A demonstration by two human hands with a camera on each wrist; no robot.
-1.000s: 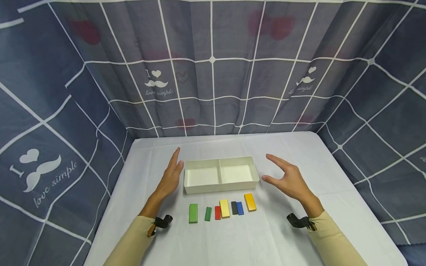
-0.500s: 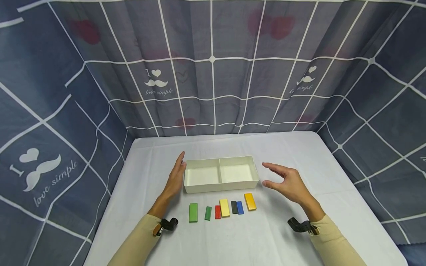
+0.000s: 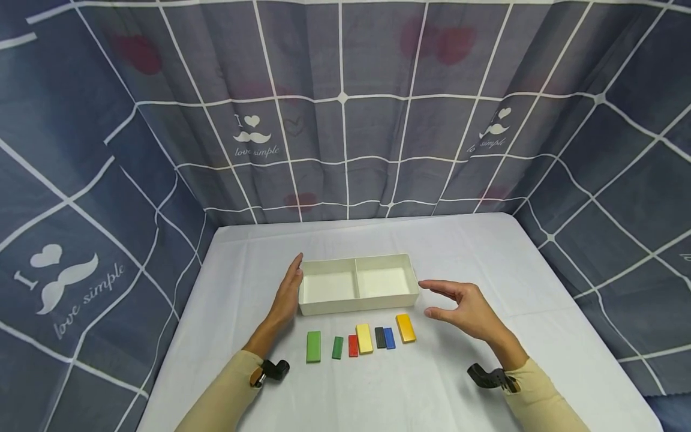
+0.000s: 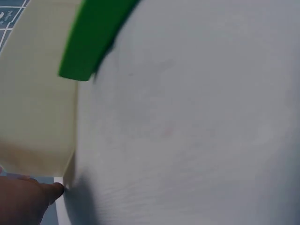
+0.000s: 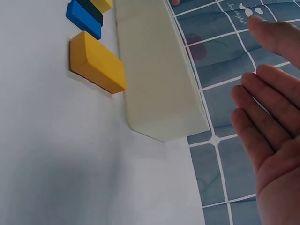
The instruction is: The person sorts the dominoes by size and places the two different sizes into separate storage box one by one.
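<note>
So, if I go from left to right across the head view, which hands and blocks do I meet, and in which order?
Left hand, light green block, dark green block, red block, pale yellow block, black block, blue block, orange-yellow block, right hand.

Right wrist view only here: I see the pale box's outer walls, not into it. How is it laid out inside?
Observer: A divider splits the pale box into two.

Operator: Good. What's at its left end?

Observer: The left hand, beside that end with its fingers straight.

Operator: And which block lies farthest left on the near side?

Observer: The light green block, standing apart from the others.
</note>
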